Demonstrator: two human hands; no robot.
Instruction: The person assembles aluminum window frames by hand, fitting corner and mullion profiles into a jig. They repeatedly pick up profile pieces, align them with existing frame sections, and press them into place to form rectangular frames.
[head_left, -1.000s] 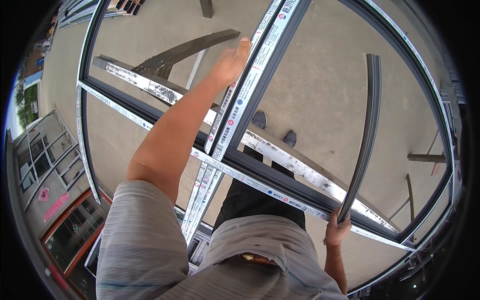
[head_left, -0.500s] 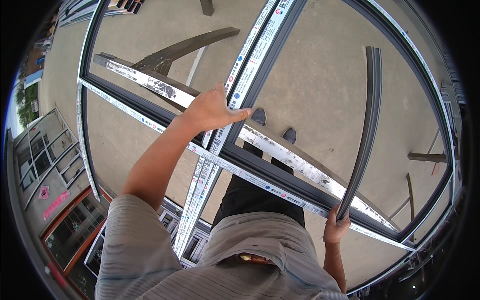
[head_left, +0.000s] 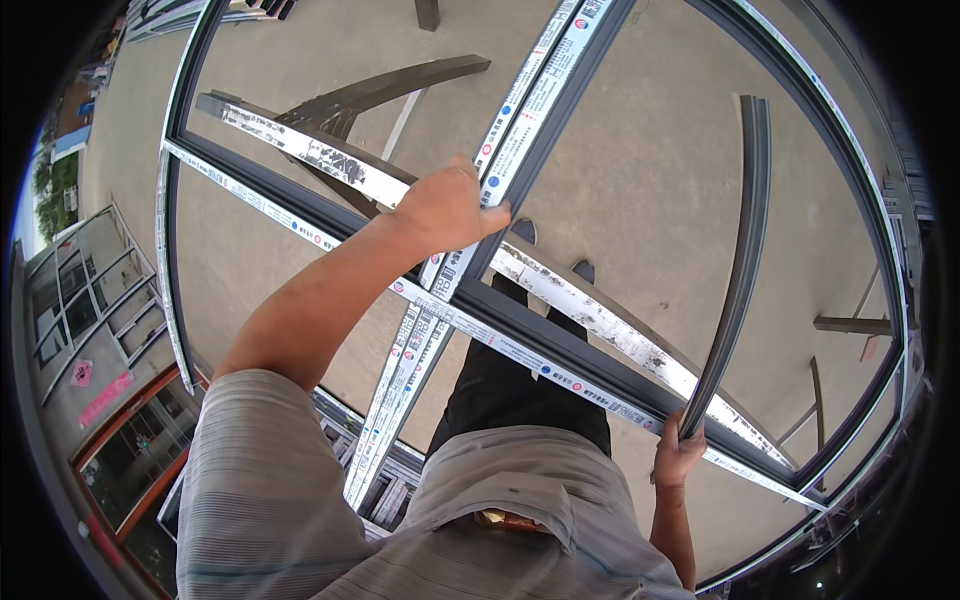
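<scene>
A large window frame (head_left: 497, 352) of dark grey profile, covered in white printed protective film, lies across in front of me. My left hand (head_left: 450, 208) is closed round its double middle bar (head_left: 520, 120), just above where that bar meets the near crossbar; the thumb lies over the bar and most fingertips are hidden. On the right, my right hand (head_left: 680, 455) grips the lower end of a long dark grey strip (head_left: 750, 220), beside the near crossbar. The strip's upper part rises over the frame's right opening and looks bent by the lens.
A support beam (head_left: 590, 310) with worn white paint runs slantwise beneath the frame. Brown stand legs (head_left: 400, 85) show at the upper left, and another stand (head_left: 850, 325) is at the right. My shoes are on the concrete floor (head_left: 640, 180). Profiles (head_left: 200, 22) lie stacked at the far left.
My left thumb, stretched out across the middle bar before, has drawn in closer round it. The frame appears shifted slightly right in view. My right hand still holds the strip's lower end.
</scene>
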